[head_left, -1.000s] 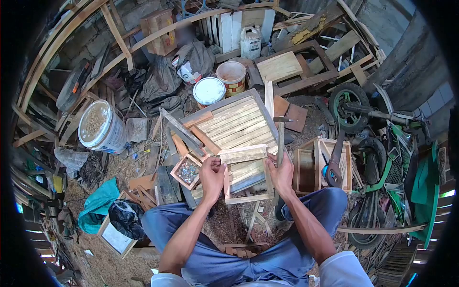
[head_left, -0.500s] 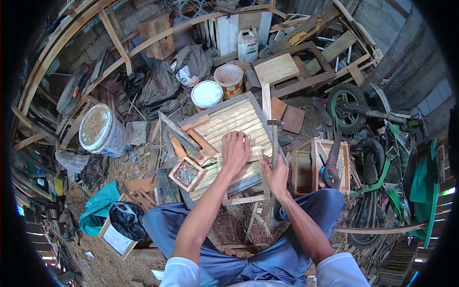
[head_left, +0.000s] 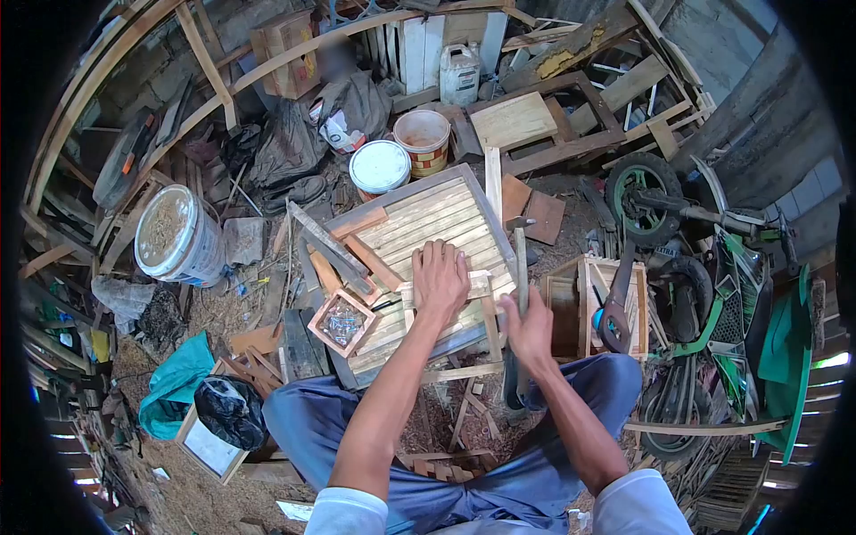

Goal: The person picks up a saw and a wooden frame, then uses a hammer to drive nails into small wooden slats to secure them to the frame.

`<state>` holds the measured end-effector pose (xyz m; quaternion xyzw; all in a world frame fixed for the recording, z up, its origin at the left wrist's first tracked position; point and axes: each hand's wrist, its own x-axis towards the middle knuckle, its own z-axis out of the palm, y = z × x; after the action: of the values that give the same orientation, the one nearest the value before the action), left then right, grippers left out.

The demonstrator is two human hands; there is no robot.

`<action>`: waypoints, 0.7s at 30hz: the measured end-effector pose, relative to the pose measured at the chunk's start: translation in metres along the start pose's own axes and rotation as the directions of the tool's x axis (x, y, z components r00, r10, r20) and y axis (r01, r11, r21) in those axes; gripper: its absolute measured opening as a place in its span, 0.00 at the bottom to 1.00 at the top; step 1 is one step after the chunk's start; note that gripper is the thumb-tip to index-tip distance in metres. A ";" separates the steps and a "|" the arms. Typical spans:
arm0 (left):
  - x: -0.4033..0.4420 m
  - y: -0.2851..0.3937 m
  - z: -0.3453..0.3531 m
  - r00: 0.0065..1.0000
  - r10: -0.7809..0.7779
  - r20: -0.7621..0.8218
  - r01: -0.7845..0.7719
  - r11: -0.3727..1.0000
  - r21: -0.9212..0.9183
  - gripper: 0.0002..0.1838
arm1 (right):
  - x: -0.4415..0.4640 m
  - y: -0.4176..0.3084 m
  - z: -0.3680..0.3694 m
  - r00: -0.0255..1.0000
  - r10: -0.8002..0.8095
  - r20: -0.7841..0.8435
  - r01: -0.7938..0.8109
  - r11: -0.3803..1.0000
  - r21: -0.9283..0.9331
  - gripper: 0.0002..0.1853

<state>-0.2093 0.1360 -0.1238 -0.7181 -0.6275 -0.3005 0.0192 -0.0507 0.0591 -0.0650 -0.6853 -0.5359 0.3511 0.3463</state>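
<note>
My left hand (head_left: pixel 439 276) lies over a small frame of pale wooden strips (head_left: pixel 480 285), fingers bent and pressed down on its top bar. That frame rests on a slatted wooden panel (head_left: pixel 428 214) with a grey border, in front of my knees. In my right hand (head_left: pixel 532 328) is a hammer (head_left: pixel 521 263), gripped around its wooden handle with the head pointing away from me. It stands to the right of the frame, apart from it. A small wooden box (head_left: pixel 360 304) of nails sits on the panel's left side, near a dark pen-like item (head_left: pixel 387 304).
Wood offcuts (head_left: pixel 372 260) lie on the panel's left part. Beyond it stand a white-lidded bucket (head_left: pixel 380 167) and an open bucket (head_left: pixel 422 131). A handsaw (head_left: pixel 615 325) leans on a wooden box (head_left: pixel 584 308) at right, near a motorbike (head_left: pixel 704 294). A sawdust-filled bucket (head_left: pixel 178 241) is at left.
My right hand has moved right, away from the small frame, carrying the hammer with it. My left hand keeps its place on the frame. The view has shifted slightly.
</note>
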 end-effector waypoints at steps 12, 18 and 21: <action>-0.004 0.003 -0.001 0.990 -0.084 0.114 0.082 0.996 0.029 0.18 | -0.032 -0.049 -0.058 0.930 0.036 0.366 0.093 0.940 -0.329 0.16; -0.006 0.000 0.005 0.991 -0.093 0.094 0.095 0.995 -0.019 0.20 | -0.031 -0.040 -0.052 0.927 -0.013 0.374 0.167 0.909 -0.382 0.15; -0.005 0.000 0.005 0.986 -0.101 0.131 0.106 0.994 -0.036 0.20 | -0.030 -0.036 -0.054 0.922 -0.001 0.386 0.167 0.902 -0.398 0.15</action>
<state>-0.2075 0.1334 -0.1300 -0.7027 -0.6573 -0.2672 -0.0523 -0.0281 0.0314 -0.0037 -0.6394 -0.6851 0.3358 0.0950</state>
